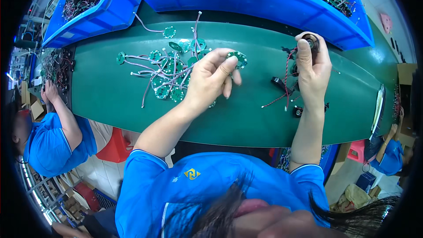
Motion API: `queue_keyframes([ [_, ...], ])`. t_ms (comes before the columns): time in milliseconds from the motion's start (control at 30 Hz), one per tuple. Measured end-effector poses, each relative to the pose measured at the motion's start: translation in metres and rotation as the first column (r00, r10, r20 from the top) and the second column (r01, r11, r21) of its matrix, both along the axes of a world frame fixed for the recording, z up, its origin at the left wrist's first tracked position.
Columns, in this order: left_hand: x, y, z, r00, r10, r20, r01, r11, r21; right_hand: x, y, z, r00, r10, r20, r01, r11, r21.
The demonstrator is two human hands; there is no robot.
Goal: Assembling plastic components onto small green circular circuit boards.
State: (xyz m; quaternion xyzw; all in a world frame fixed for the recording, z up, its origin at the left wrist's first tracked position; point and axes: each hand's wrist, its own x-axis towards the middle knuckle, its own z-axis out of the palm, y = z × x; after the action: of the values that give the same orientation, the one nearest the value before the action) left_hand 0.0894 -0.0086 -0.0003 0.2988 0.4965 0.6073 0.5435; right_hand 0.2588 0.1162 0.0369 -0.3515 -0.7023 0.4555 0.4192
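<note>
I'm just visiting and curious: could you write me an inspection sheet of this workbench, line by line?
Surface: green bench, curved by the lens.
Job's things: left hand pinches a round green circuit board; right hand holds a small black round part with a red-black twisted wire.
Clutter: pile of round boards with pale wires; loose black parts near the right hand.
Hands: both closed on their pieces.
Cables: pale leads spread from the pile; one red-black wire lies on the bench.
Surroundings: blue bins of wired parts behind; co-workers in blue shirts at both sides.
</note>
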Motion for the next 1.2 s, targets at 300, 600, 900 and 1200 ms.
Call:
queue_keyframes([
  [300, 0.007, -0.003, -0.011, 0.997, -0.048, 0.061, 0.044, 0.998, 0.053, -0.007, -0.013, -0.020, 0.990, -0.123, -0.071, 0.126, 0.992, 0.030],
  [600, 0.011, 0.001, -0.016, 0.982, -0.039, 0.183, 0.045, 0.999, -0.030, 0.000, -0.016, -0.017, 0.887, 0.024, -0.461, -0.086, 0.990, -0.115],
  [900, 0.011, 0.002, -0.022, 0.987, -0.052, 0.153, 0.055, 0.998, -0.015, 0.003, -0.029, -0.015, 0.770, 0.169, -0.615, -0.276, 0.958, -0.082],
  [1200, 0.008, 0.002, -0.021, 0.998, 0.028, 0.051, -0.028, 1.000, 0.000, 0.002, -0.032, -0.014, 0.814, 0.190, -0.549, -0.278, 0.957, -0.082],
])
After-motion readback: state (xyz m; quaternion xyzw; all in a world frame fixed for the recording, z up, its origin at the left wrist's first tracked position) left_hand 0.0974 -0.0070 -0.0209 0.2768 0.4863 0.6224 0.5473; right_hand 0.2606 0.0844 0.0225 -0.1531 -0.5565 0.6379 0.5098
